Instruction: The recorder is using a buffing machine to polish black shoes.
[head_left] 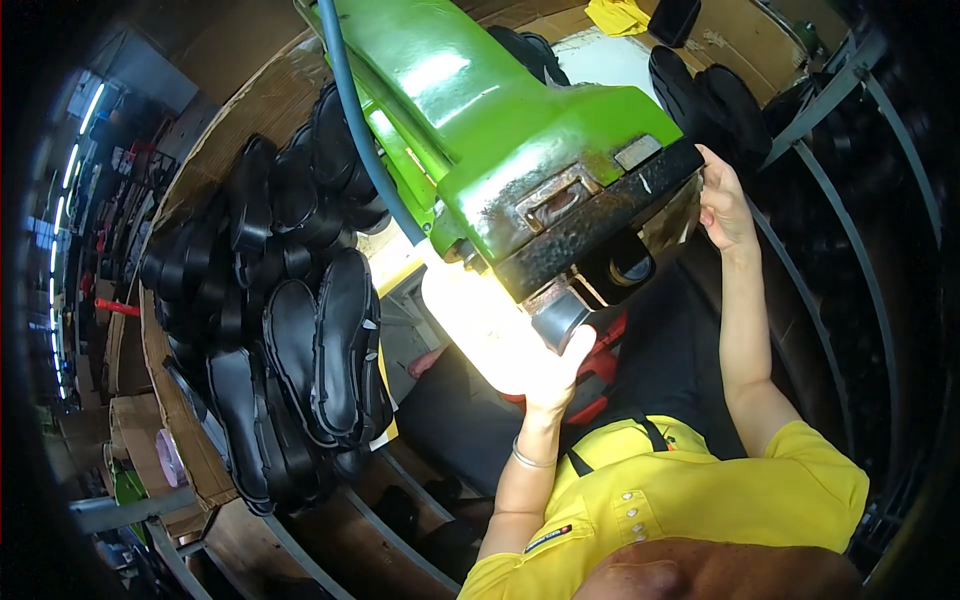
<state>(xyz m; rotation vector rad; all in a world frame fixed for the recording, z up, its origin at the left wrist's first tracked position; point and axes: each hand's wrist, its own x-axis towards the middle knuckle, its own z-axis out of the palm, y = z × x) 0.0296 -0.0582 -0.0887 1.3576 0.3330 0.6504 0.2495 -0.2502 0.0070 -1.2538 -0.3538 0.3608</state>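
Note:
A green machine head (560,130) with a worn black lower edge fills the upper middle. Beneath it sit dark round parts, one a cylinder (562,318). My left hand (545,378) is under the machine's left corner, beside this cylinder. Its thumb stands up, while strong lamp glare washes out the other fingers and anything in them. At the machine's right end is my right hand (725,205), its index finger stretched up to the black edge and the lower fingers bent. I see nothing held in it, though the machine hides part of that side.
Black shoe soles (340,345) are piled on the left beside a cardboard wall (215,150). More dark soles (700,95) lie at the upper right, near a yellow cloth (617,15). A grey-blue cable (365,130) runs down the machine. Curved metal rails (830,210) stand to the right.

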